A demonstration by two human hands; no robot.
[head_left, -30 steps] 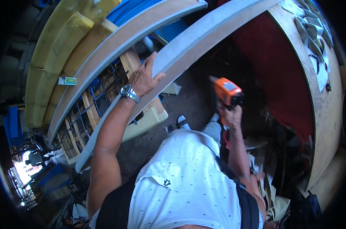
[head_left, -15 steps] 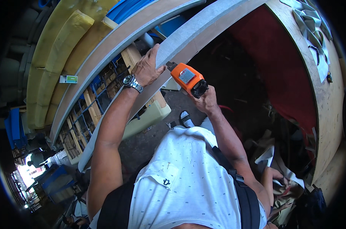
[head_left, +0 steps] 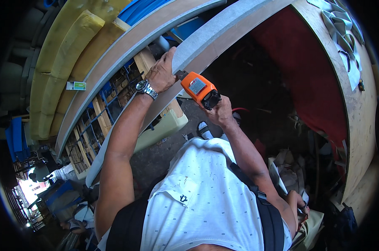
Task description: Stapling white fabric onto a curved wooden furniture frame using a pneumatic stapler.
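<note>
My left hand (head_left: 161,75), with a metal watch on its wrist, grips the edge of a long curved board (head_left: 216,35) topped with grey padding. Its thumb lies over the near side, while some of its fingers are hidden behind the board. In my right hand (head_left: 223,112) is an orange staple gun (head_left: 197,87), the fingers wrapped round its handle. The gun's dark nose meets the board's side right beside my left hand.
A second curved, grey-edged board (head_left: 89,90) runs to the left, with a wooden frame (head_left: 99,113) under it. Yellow foam (head_left: 68,71) lies beyond, with a small green-and-white box (head_left: 76,85) nearby. A plywood panel (head_left: 361,121) stands right. Another person's hand (head_left: 298,203) works at lower right.
The staple gun in my right hand has shifted slightly left and down along the board. My left hand stays nearly in place. The other person's hand at lower right has moved.
</note>
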